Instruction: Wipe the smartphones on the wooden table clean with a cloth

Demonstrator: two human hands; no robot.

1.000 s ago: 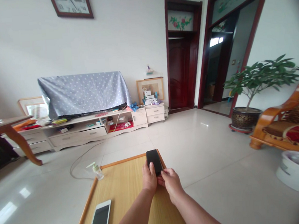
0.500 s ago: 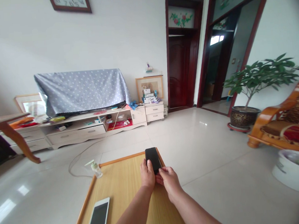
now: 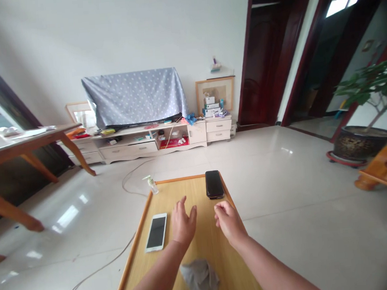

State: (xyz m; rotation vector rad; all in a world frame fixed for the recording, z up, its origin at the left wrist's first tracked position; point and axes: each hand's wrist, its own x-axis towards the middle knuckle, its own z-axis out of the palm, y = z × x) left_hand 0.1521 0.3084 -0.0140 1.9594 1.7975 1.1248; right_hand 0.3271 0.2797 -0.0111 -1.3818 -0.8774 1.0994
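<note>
My left hand hovers over the wooden table, thumb and fingers apart, holding nothing. Just to its left lies a white phone with a dark screen, face up. My right hand is near the table's right edge, its fingers curled in and nothing visible in them. Beyond it, apart from the fingers, a black phone lies at the far right corner. A crumpled grey cloth rests at the near side, between my forearms.
A clear pump bottle stands at the table's far left corner. A cable runs over the floor at left. Farther off are a low white cabinet, a wooden desk, a potted plant and a wooden chair.
Both hands have let go of the black phone and drawn back from it. The view has tilted down and turned left, bringing the grey cloth into sight.
</note>
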